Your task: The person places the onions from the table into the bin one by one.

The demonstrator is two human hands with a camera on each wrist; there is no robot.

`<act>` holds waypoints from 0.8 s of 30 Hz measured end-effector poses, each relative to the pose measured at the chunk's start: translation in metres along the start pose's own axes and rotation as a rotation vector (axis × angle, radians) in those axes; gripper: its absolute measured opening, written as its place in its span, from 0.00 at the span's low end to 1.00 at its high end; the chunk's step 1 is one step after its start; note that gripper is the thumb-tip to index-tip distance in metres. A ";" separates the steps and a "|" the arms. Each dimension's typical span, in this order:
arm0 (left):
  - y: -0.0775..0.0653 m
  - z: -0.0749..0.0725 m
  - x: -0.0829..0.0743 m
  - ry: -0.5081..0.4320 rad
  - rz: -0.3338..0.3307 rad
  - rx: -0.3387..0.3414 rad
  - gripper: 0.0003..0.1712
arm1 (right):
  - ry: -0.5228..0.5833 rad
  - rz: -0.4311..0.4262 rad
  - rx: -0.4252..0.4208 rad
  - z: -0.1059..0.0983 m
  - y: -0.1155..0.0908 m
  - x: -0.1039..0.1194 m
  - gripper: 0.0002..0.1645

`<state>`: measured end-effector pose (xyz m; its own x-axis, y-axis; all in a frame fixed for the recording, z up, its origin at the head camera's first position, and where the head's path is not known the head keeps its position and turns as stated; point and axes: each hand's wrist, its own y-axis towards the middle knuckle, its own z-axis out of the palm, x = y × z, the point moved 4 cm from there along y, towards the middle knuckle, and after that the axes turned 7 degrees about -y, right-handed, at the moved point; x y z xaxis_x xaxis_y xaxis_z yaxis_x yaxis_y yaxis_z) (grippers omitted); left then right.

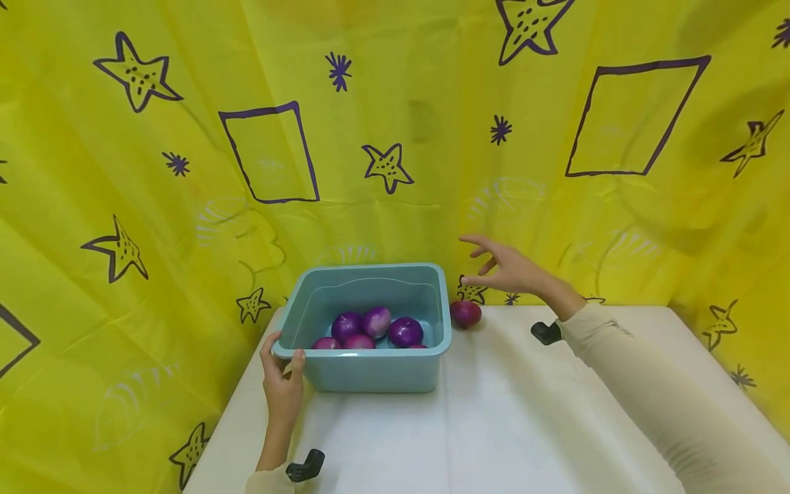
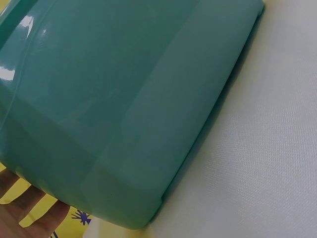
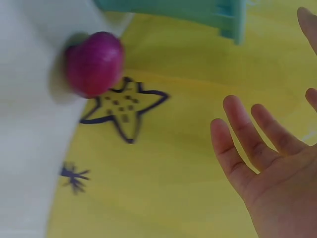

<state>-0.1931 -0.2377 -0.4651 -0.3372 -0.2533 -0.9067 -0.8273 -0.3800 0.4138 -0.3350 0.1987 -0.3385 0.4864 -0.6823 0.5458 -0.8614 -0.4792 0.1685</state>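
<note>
A teal plastic bin (image 1: 373, 372) stands on the table, holding several shiny red onions (image 1: 406, 332). My left hand (image 1: 284, 391) grips its front left corner, thumb at the front rim and fingers around the left side. In the left wrist view, the bin's wall (image 2: 114, 99) fills most of the picture, with fingers (image 2: 47, 218) against its end. One more red onion (image 1: 465, 314) lies outside, close to the bin's right side. Above that onion, my right hand (image 1: 506, 269) hovers with fingers spread and holds nothing; the right wrist view shows its bare palm (image 3: 292, 193).
The white table (image 1: 524, 412) runs toward me and to the right of the bin. A yellow curtain (image 1: 432, 226) with drawn stars and frames hangs along the back and both sides. Black wrist devices (image 1: 546, 333) sit at both sleeves.
</note>
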 end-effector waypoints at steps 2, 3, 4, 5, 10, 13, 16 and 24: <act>0.000 0.000 0.000 -0.003 0.000 0.006 0.34 | 0.008 0.026 -0.001 0.006 -0.004 -0.009 0.53; 0.000 0.000 0.000 -0.005 -0.001 0.009 0.34 | 0.012 0.032 -0.003 0.009 -0.006 -0.013 0.53; 0.000 0.000 0.000 -0.008 -0.002 0.011 0.34 | 0.018 0.040 -0.005 0.012 -0.007 -0.017 0.52; 0.000 0.000 0.000 -0.011 -0.003 0.013 0.34 | 0.024 0.047 -0.008 0.016 -0.009 -0.021 0.51; 0.001 0.000 0.001 -0.018 0.002 0.018 0.34 | 0.055 0.076 -0.015 0.033 -0.014 -0.042 0.50; 0.002 0.000 0.001 -0.019 0.005 0.021 0.34 | 0.070 0.096 -0.010 0.045 -0.017 -0.054 0.50; 0.001 0.000 0.001 -0.019 0.006 0.023 0.34 | 0.075 0.120 -0.007 0.057 -0.018 -0.063 0.49; 0.001 0.000 0.003 -0.012 0.007 0.010 0.34 | 0.104 0.164 0.018 0.093 -0.019 -0.082 0.48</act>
<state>-0.1950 -0.2388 -0.4678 -0.3481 -0.2451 -0.9048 -0.8292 -0.3697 0.4192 -0.3446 0.2126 -0.4633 0.3208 -0.6922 0.6465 -0.9247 -0.3767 0.0556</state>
